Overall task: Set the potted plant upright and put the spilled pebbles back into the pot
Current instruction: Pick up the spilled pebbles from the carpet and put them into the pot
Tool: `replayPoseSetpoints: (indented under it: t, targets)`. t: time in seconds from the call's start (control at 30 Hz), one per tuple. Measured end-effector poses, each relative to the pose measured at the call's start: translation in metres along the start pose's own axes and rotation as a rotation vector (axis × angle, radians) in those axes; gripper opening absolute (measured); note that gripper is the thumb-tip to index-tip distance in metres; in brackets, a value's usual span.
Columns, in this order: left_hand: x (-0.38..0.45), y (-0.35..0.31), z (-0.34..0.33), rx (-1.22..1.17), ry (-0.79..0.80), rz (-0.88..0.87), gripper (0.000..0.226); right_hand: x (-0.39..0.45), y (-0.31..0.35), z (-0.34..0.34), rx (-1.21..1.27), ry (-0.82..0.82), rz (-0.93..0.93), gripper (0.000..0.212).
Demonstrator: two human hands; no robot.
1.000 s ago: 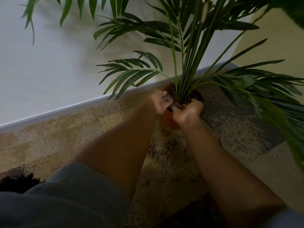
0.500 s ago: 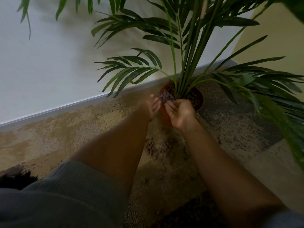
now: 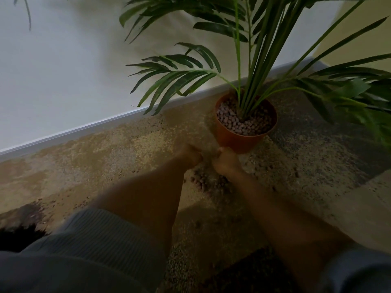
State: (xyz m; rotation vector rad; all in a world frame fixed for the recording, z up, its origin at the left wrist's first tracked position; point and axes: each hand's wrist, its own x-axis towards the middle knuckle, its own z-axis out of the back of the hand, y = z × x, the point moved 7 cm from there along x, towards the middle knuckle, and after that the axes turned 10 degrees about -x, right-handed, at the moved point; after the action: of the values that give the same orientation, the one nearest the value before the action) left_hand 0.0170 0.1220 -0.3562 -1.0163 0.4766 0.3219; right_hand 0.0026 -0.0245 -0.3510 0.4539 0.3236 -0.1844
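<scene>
A speckled carpet [image 3: 101,157] is seen along a white wall [image 3: 63,70]. The potted plant [image 3: 246,123] is stood upright beside the baseboard, its pot filled with pebbles. Spilled pebbles [image 3: 203,181] are left before it. The left hand [image 3: 191,156] and right hand [image 3: 226,162] are lowered there, blurred; their grip cannot be told.

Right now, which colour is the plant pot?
The plant pot is orange-brown, terracotta-like; the head view shows it.

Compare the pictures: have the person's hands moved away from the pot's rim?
Yes. Both hands, left hand and right hand, have dropped from the rim of the pot towards its base, above the spilled pebbles on the carpet.
</scene>
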Motion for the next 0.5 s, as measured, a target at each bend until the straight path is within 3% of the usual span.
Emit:
replayPoseSetpoints:
  t: [0.13,0.3,0.5]
  targets:
    - [0.000,0.000,-0.023,0.327,0.179,-0.092,0.032,0.012,0.004,-0.016,-0.282,0.054,0.189,0.057]
    - [0.007,0.013,-0.038,0.466,0.251,-0.133,0.041,0.020,0.001,-0.029,-0.499,0.129,0.316,0.071]
    - [0.014,0.025,-0.040,0.529,0.281,-0.155,0.051,0.015,-0.009,-0.030,-0.531,0.006,0.348,0.050]
